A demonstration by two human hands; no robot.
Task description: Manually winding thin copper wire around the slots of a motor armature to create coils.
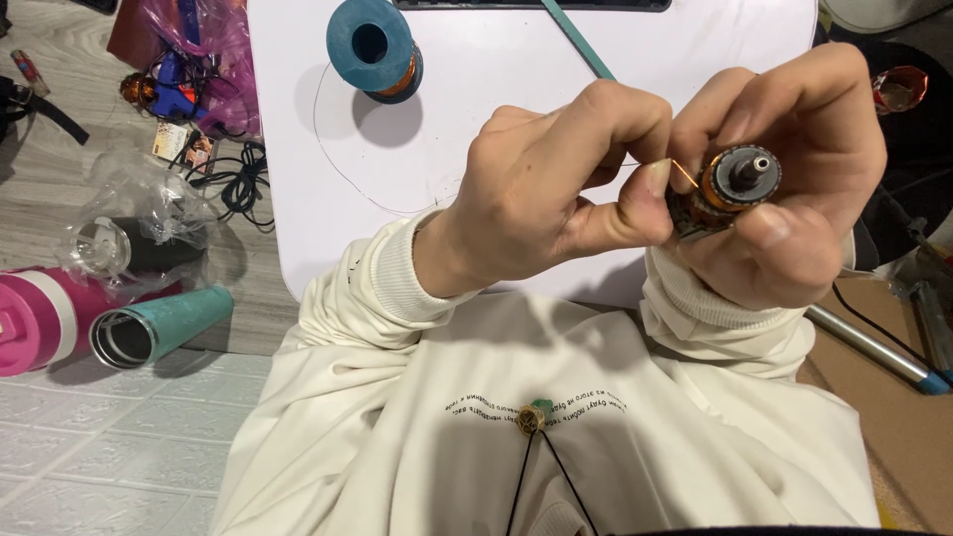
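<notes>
My right hand (794,189) grips a small motor armature (733,189) with copper windings and a steel shaft pointing toward the camera. My left hand (556,189) pinches a thin copper wire (680,174) between thumb and forefinger right beside the armature. The wire loops from the windings to my fingertips. Both hands are held up over the near edge of a white table (476,119). A teal spool of copper wire (374,48) stands on the table's far side.
A thin teal strip (579,40) lies on the table top. On the floor to the left lie a teal tumbler (159,326), a pink flask (35,318), plastic bags, black cables and a blue glue gun (179,84). A metal tube (874,347) lies at right.
</notes>
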